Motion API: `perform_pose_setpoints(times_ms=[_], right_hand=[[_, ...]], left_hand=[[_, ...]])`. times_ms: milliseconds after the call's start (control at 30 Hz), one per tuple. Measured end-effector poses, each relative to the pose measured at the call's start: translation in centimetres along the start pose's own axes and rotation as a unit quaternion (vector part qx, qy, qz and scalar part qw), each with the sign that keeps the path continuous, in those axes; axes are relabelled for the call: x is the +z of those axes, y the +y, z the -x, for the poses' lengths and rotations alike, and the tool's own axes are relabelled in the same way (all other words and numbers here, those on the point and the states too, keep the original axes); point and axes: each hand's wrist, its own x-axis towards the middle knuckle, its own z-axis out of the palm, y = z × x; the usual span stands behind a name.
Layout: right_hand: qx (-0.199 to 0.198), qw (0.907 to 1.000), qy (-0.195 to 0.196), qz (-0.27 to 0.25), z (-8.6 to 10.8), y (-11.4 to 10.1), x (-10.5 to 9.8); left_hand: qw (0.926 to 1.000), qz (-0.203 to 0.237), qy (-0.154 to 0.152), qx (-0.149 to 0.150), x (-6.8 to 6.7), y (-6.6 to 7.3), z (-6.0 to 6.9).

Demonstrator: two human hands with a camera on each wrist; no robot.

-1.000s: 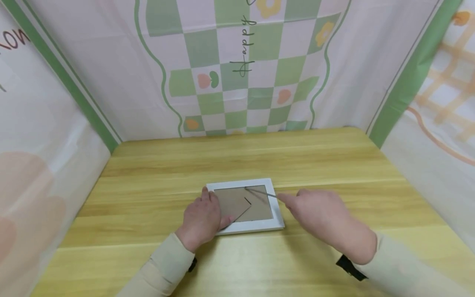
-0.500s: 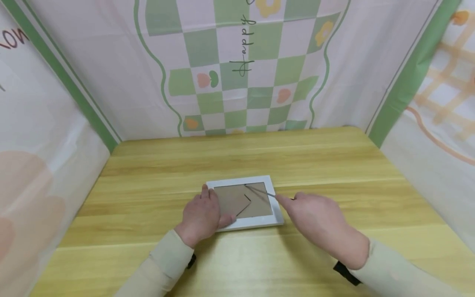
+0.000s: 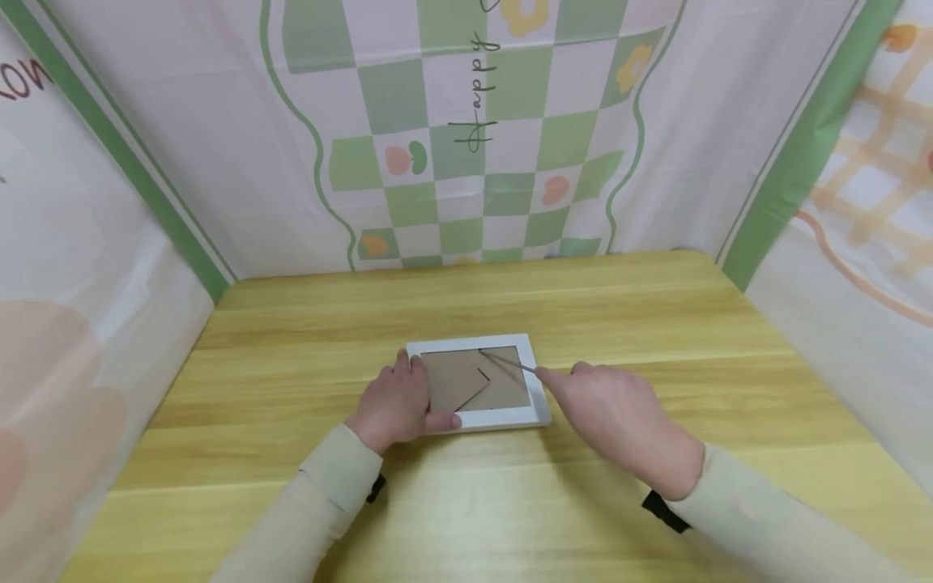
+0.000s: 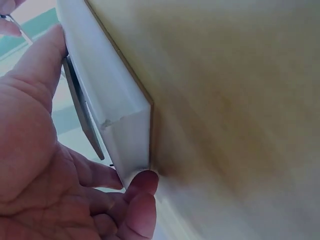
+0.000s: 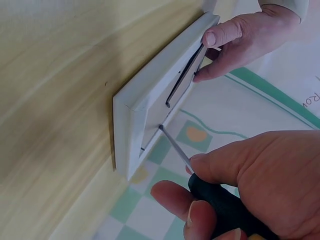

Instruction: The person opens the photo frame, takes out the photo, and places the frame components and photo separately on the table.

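Observation:
A white frame [image 3: 503,417] with a brown panel [image 3: 452,374] lies flat on the table. My left hand [image 3: 395,406] holds its left end, thumb on the near border; in the left wrist view that hand [image 4: 45,155] has its fingers curled around a corner of the frame [image 4: 105,75]. My right hand [image 3: 621,413] grips a screwdriver whose thin shaft [image 3: 510,362] reaches over the right border to the panel's far edge. The right wrist view shows its dark handle [image 5: 222,202] and a dark-edged flap [image 5: 186,80] standing off the panel.
The wooden table [image 3: 466,308] ends at a patterned cloth wall [image 3: 459,194] behind. More cloth walls stand at the left [image 3: 87,267] and right [image 3: 838,324]. Black bands show at both sleeve cuffs.
The frame has shifted slightly away from me, with both hands moving along. The screwdriver tip stays at the panel's far edge, and both grips look the same.

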Motion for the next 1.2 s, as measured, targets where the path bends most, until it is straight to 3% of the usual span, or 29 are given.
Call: perform_pose_setpoints(times_ms=[267, 633, 700, 833, 1033, 1200], right_hand=[[0.009, 0.9999, -0.010, -0.006, -1.0, 0.3, 0.3], [0.009, 0.9999, 0.005, 0.000, -2.0, 0.5, 0.6], [0.014, 0.9998, -0.014, -0.002, -2.3, 0.7, 0.3], [0.034, 0.9953, -0.090, -0.010, -3.4, 1.3, -0.5], [0.053, 0.9684, -0.231, -0.077, -6.3, 3.3, -2.4], [0.029, 0.9576, -0.267, -0.103, -8.2, 4.8, -3.2]], left_hand=[[0.9999, 0.003, -0.009, -0.014, -0.4, -0.3, -1.2], [0.9999, -0.012, -0.006, -0.008, -1.0, -0.3, -2.4], [0.9998, -0.014, -0.008, -0.008, -1.2, -0.2, -2.5], [0.9998, -0.013, -0.011, -0.011, -1.4, -0.2, -2.6], [0.9996, -0.002, -0.020, -0.019, -1.4, 0.0, -2.7], [0.9993, 0.001, -0.027, -0.024, -1.1, 0.2, -2.7]])
